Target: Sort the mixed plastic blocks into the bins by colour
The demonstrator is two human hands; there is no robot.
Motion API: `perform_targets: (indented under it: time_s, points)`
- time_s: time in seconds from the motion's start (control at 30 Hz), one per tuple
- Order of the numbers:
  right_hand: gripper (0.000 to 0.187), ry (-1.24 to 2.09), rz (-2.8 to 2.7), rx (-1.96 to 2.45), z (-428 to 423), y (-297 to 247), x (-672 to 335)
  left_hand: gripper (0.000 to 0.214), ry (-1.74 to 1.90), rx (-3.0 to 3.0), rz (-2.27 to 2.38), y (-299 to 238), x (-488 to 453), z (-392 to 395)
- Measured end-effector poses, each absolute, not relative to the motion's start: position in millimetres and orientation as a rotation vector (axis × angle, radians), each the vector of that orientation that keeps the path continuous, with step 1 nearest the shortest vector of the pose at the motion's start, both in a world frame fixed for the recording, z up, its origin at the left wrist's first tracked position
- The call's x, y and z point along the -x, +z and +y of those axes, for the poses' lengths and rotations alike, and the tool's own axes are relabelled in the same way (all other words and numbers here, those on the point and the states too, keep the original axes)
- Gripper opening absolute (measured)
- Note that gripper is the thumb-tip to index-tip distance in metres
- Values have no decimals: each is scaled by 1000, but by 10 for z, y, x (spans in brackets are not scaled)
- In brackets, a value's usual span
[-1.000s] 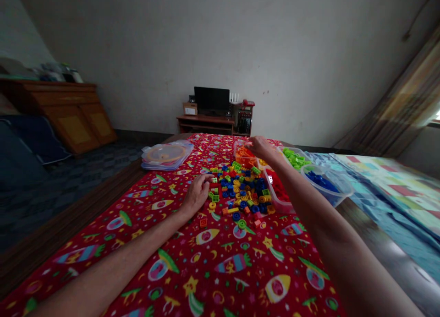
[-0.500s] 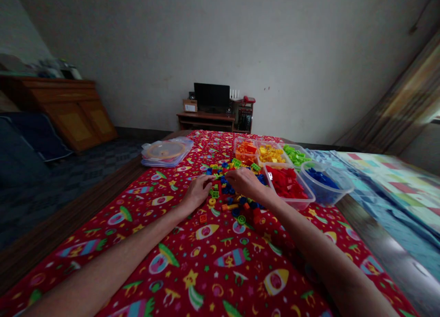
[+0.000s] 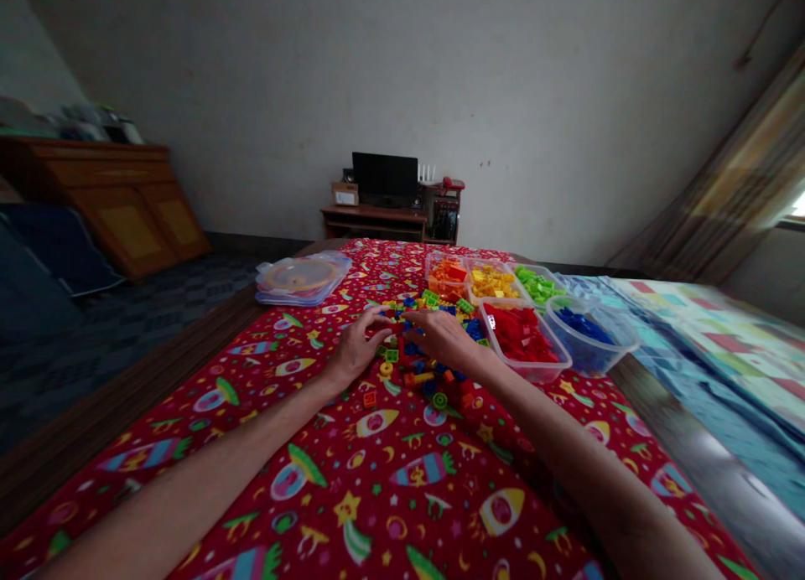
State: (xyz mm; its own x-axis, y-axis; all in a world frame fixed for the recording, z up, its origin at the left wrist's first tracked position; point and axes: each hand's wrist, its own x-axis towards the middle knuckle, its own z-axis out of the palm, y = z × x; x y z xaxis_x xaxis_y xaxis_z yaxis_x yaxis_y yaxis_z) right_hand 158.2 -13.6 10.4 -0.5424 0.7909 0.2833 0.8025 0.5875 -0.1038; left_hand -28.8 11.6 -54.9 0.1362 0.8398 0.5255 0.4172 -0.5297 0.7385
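Observation:
A loose pile of mixed toy building bricks (image 3: 429, 366) in blue, green, yellow, orange and red lies on the red patterned tablecloth (image 3: 377, 471). At the pile's left edge is my left hand (image 3: 358, 347), thumb and fingers curved apart with nothing visible between them. My right hand (image 3: 442, 337) reaches over the middle of the pile from the right. Its fingers are stretched toward my left hand and look apart; bricks beneath them are partly hidden. A green brick (image 3: 392, 355) sits between the hands, and a yellow ring-shaped piece (image 3: 386, 368) is just below it. An orange brick (image 3: 370, 399) lies apart, nearer to me.
Right of the pile stand clear tubs of sorted bricks: red (image 3: 557, 366), orange (image 3: 433, 263), yellow (image 3: 523, 293), green (image 3: 554, 275), and a round blue one (image 3: 597, 358). Stacked plastic lids (image 3: 298, 277) lie at the far left. A bed (image 3: 698, 328) adjoins the table's right side.
Both hands have opened their fingers from a closer pinch over the pile. My left hand has risen slightly away from the bricks. The whole view has shifted a little.

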Motion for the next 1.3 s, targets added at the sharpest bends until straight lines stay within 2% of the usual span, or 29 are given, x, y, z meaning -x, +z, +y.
perform_targets:
  time_s: [0.2,0.47,0.63,0.73,0.8,0.9,1.13,1.3]
  points:
    - [28,-110,-2625,1346,-114,133,-1636,39,1251,-2039,1043,-535,221,64]
    - [24,28,-2391,1270,-72,439,-2030,31,1292,-2183,1192,-494,248,38]
    - [16,48,-2272,1497,-184,786,-2688,33,1329,-2211,1385,-522,293,89]
    - [18,116,-2254,1675,-283,918,-3008,35,1284,-2250,1481,-603,326,171]
    - [19,50,-2205,1771,-313,949,-3091,36,1259,-2266,1546,-666,342,218]
    - [21,-113,-2129,1761,-294,914,-2993,37,1276,-2309,1610,-738,362,249]
    - [21,-105,-2495,1337,-274,573,-2212,41,1307,-2352,1662,-774,409,268]
    - [20,-118,-2606,1177,-249,124,-1780,52,972,-2398,1642,-723,421,373]
